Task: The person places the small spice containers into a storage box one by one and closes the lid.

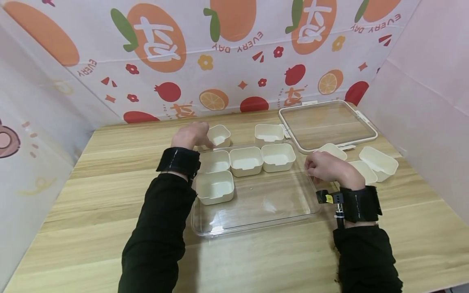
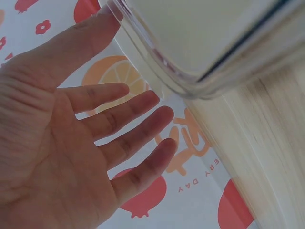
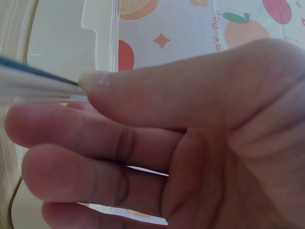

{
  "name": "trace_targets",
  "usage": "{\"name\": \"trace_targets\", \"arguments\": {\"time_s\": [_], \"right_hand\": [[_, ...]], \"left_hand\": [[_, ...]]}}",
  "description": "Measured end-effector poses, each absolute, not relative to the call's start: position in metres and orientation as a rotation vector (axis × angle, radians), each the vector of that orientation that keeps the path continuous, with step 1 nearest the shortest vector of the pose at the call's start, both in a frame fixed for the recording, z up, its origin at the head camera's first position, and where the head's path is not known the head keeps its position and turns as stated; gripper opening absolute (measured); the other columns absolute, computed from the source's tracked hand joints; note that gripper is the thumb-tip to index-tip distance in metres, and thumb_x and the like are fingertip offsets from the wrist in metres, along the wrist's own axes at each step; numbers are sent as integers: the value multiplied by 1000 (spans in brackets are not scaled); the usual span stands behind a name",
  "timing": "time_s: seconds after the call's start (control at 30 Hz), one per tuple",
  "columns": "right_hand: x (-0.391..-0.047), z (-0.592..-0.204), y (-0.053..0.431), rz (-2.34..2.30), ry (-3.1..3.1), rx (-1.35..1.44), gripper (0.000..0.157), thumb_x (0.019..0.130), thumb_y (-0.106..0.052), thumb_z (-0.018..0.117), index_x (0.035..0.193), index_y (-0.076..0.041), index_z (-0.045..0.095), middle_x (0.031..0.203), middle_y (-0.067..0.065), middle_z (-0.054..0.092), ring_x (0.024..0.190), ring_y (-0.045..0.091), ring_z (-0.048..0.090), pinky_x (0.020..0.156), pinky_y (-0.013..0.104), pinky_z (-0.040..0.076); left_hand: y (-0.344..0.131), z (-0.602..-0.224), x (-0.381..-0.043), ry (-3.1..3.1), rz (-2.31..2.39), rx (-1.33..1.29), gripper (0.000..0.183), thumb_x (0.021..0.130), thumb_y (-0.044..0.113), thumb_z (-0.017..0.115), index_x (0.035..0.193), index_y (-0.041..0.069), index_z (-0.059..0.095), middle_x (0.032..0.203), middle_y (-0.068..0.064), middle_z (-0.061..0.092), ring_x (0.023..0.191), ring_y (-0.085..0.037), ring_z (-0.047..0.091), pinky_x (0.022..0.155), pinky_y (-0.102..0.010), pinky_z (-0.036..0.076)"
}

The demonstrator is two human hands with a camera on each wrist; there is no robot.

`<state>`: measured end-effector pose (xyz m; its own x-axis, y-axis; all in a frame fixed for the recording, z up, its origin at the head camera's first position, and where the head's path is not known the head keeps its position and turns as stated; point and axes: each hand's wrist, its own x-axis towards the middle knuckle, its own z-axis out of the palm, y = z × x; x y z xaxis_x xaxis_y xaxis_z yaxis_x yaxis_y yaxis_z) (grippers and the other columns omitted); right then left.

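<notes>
A clear plastic box (image 1: 256, 226) lies on the wooden table with several cream bins in it. Three bins, among them one in the middle (image 1: 246, 161), form a row along its back; another bin (image 1: 215, 189) sits in front at the left. My left hand (image 1: 191, 135) is at the box's back left corner. In the left wrist view its fingers are extended and spread, the thumb at the rim of the clear box (image 2: 190, 90). At the box's right side, my right hand (image 1: 327, 167) pinches its edge between thumb and fingers, as the right wrist view shows (image 3: 143, 109).
Behind the box stand two cream bins, one at left (image 1: 220, 136) and one further right (image 1: 269, 132). A clear lid with a white frame (image 1: 327, 124) lies at the back right. Near my right hand are loose bins, one tilted (image 1: 379, 162). A printed cloth (image 1: 234, 81) hangs behind the table.
</notes>
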<state>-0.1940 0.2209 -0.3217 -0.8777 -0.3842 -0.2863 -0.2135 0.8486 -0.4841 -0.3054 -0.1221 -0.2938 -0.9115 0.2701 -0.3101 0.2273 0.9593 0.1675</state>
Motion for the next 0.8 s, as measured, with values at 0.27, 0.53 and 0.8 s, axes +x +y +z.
{"name": "trace_targets", "arguments": {"time_s": [0.27,0.53,0.8], "right_hand": [[-193,-322,221,-648,2645,-441,6,87,-3,52,89,3,54,69,6,56,58,16,52,53,31,42],[-194,-324,221,-653,2647,-444,5,86,-2,52,88,2,54,69,6,57,58,17,53,53,31,42],[-194,-324,222,-654,2645,-442,5,86,-2,52,88,2,54,69,6,57,58,17,53,53,31,42]], "left_hand": [[-120,-295,-307,2764,167,316,35,75,23,73,98,3,57,92,-11,55,81,-27,47,67,-40,42],[-117,-298,-308,2768,156,300,32,75,23,73,95,3,58,90,-11,55,80,-26,48,66,-38,42],[-117,-298,-308,2762,175,302,30,75,21,72,93,3,57,90,-11,55,80,-26,48,67,-38,43]]}}
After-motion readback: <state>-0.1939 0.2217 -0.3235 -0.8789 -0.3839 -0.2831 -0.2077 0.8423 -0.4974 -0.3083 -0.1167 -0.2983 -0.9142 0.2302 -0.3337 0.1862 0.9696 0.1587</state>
